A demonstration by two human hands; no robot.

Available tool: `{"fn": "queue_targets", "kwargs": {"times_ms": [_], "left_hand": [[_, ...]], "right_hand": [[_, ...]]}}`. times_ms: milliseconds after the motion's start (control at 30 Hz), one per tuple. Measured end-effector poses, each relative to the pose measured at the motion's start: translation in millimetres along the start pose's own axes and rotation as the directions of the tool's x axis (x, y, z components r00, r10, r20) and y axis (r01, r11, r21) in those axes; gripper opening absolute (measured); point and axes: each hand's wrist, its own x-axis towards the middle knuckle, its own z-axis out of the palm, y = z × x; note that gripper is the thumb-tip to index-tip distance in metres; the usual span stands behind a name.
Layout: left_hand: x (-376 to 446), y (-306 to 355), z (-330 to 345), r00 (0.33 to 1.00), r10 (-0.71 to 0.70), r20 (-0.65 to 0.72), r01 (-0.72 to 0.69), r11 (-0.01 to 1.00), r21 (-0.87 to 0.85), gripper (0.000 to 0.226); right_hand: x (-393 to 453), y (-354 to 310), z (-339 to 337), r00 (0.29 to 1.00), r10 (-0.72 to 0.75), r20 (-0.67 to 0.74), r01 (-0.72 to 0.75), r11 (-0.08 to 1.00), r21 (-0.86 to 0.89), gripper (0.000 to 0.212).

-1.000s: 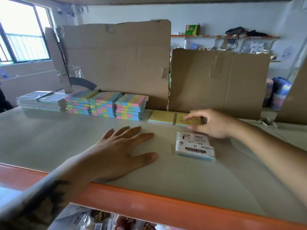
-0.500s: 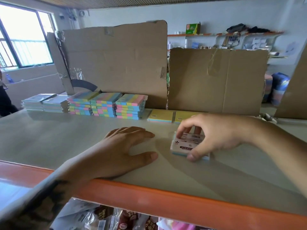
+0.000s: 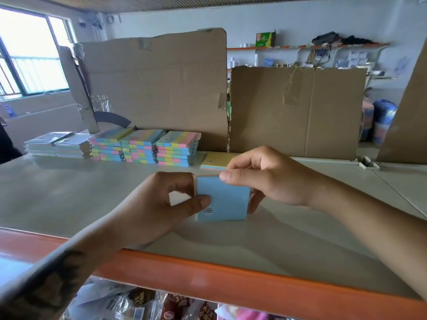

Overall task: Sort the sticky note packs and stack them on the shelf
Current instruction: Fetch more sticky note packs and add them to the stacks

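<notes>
Both hands pinch the blue sticky note pack (image 3: 223, 198) upright above the shelf (image 3: 69, 195): left hand (image 3: 161, 204) on its left edge, right hand (image 3: 265, 179) at its top corner. The yellow packs (image 3: 217, 160) lie just beyond the right hand's knuckles, nearer it than the left.

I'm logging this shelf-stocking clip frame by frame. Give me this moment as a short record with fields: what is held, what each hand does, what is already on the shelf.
held item: blue sticky note pack, lifted, blue face toward the camera
left hand: pinches the pack's left edge
right hand: grips its top and right side
shelf: three multicolour stacks in a row by the cardboard
also on shelf: yellow pack lying flat behind the hands
</notes>
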Motion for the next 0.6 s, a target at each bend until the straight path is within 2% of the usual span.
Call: {"fn": "queue_targets", "kwargs": {"times_ms": [133,233,333,433,500,567,600], "left_hand": [[3,-7,-1,1.0,0.008,0.001,-0.008,0.993,-0.118,0.029],[6,-9,-2,0.999,0.017,-0.032,-0.022,0.984,-0.176,0.033],[8,-10,-2,0.999,0.016,-0.046,-0.025,0.98,-0.198,0.024],[8,-14,-3,0.999,0.007,-0.052,-0.019,0.975,-0.222,0.038],[9,-15,-6,0.998,-0.011,-0.062,-0.007,0.959,-0.285,0.045],[7,-16,-9,0.998,-0.032,-0.05,0.013,0.943,-0.331,0.056],[6,-15,-11,0.999,-0.037,-0.038,0.023,0.945,-0.326,0.055]], "right_hand": [[-1,5,7,0.981,-0.14,-0.137,0.113,0.976,-0.186,0.024],[-5,3,12,0.946,-0.281,-0.161,0.204,0.903,-0.377,0.051],[-7,2,19,0.918,-0.391,-0.058,0.28,0.746,-0.604,0.077],[-8,2,25,0.937,-0.35,0.005,0.241,0.634,-0.735,0.096],[-7,4,29,0.923,-0.383,-0.033,0.229,0.617,-0.753,0.091],[-5,6,30,0.896,-0.436,-0.079,0.244,0.634,-0.734,0.078],[-3,7,29,0.887,-0.453,-0.093,0.259,0.653,-0.712,0.073]]}}
